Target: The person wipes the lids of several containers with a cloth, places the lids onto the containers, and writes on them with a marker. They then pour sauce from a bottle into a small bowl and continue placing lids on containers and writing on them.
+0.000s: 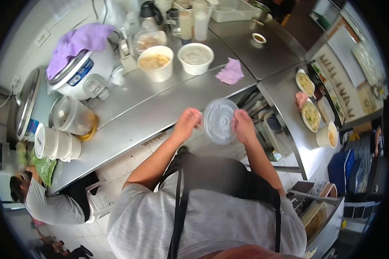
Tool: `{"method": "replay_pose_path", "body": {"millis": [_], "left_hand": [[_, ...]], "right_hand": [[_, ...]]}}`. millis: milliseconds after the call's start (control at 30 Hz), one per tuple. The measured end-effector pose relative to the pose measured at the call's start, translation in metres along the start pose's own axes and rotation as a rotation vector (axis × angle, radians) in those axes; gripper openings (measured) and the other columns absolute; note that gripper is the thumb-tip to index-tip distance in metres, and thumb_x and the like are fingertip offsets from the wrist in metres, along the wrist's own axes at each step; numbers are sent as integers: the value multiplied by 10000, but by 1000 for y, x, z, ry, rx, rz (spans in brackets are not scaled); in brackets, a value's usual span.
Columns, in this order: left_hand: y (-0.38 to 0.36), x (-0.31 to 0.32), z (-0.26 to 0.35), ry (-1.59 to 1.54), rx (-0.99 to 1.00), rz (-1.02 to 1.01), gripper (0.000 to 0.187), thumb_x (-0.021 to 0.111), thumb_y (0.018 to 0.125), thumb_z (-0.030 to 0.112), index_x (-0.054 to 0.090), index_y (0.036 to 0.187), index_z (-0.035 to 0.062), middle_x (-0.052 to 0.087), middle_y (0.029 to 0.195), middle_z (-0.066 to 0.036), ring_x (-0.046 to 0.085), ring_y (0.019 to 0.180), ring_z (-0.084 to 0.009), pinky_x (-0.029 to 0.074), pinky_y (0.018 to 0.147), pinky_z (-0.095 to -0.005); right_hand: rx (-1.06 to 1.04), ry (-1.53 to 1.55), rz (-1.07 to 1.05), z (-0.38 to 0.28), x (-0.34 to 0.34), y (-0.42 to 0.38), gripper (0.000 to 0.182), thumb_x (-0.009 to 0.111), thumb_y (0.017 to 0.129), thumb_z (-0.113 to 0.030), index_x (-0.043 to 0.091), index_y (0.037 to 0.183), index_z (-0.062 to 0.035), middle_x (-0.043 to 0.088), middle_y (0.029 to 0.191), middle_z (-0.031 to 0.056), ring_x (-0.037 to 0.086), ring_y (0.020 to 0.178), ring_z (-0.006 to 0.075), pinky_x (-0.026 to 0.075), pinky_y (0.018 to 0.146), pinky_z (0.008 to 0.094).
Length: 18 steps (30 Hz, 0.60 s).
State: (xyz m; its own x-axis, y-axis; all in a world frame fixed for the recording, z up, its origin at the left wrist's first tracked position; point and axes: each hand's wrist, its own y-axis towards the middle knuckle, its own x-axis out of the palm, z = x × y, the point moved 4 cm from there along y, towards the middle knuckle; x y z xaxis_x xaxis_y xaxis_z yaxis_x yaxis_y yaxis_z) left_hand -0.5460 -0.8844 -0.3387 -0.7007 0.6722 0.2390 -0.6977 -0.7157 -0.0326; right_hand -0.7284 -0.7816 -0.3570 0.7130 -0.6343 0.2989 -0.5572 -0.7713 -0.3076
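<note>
A clear round plastic lid (pixel 220 121) is held up in front of my body, over the counter's front edge. My right hand (pixel 245 126) grips its right rim between thumb and fingers. At the left rim my left hand (pixel 189 125) is closed in a pinch; blur hides its exact contact. Beyond the lid, two white paper bowls stand on the steel counter. The left bowl (pixel 156 64) holds pale yellowish food, and the right bowl (pixel 196 59) has a translucent cover or pale contents. To their right lies a crumpled purple cloth (pixel 230 71).
A rice cooker (pixel 82 73) under a purple towel (pixel 80 45) and stacked white tubs (pixel 56 142) stand left. On the right counter are filled oval dishes (pixel 310 115) and a paper cup (pixel 327 135). An open drawer (pixel 274 129) sits below. A person (pixel 52 198) sits at lower left.
</note>
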Motion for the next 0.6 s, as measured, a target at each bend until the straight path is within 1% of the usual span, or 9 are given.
{"method": "replay_pose_path", "body": {"millis": [33,100,167,267,367,467,567,600], "left_hand": [[5,-26,13,16,105,154,126,443,812,182,448,889,82,503,773,-6,494,675,-100,402,602,-238],[17,-82,43,72,109,486,158,449,813,202,439,919,85,492,834,-13,480,717,-101,386,634,-243],[40,-139,51,66,176,613,251,469,802,227,430,1001,78,484,900,-17,464,730,-101,374,635,-236],[88,-194,51,56,121,725,412,488,792,201,368,1136,8,463,1060,-120,450,969,-212,371,804,-298],[123,-216,54,503,145,793,470,495,783,183,340,1191,8,405,1149,-168,401,1039,-250,314,886,-318],[154,-240,22,551,255,616,430,510,768,162,391,1152,7,444,1113,-146,425,1011,-227,331,867,-314],[123,-224,54,145,163,566,390,489,787,168,413,1137,13,479,1073,-120,442,988,-209,322,873,-314],[118,-227,53,66,140,545,367,468,805,173,420,1133,16,490,1063,-105,451,984,-194,331,865,-298]], "right_hand": [[-12,-3,-3,-9,24,14,125,464,825,-211,462,796,-89,402,554,-33,373,442,64,287,377,199],[-73,-52,-141,-20,67,49,149,460,827,-229,465,840,-81,400,562,-33,365,433,62,280,360,202],[-85,-29,-183,-26,110,87,182,455,828,-245,468,888,-73,398,565,-33,356,424,65,270,345,207],[-83,-142,-244,-52,174,120,214,456,824,-252,468,923,-64,400,568,-26,354,418,68,270,339,212],[-128,-254,-300,-67,230,151,224,451,822,-257,470,928,-61,419,584,-12,355,421,65,266,342,209],[-197,-472,-315,-72,274,177,196,460,825,-249,496,881,-64,457,629,-20,398,471,83,328,416,213],[-453,-763,-298,-53,294,218,253,474,795,-258,511,887,-26,557,715,77,516,603,169,421,555,300],[-483,-853,-313,-46,298,224,251,478,790,-253,519,874,-20,564,731,96,528,640,191,422,591,310]]}}
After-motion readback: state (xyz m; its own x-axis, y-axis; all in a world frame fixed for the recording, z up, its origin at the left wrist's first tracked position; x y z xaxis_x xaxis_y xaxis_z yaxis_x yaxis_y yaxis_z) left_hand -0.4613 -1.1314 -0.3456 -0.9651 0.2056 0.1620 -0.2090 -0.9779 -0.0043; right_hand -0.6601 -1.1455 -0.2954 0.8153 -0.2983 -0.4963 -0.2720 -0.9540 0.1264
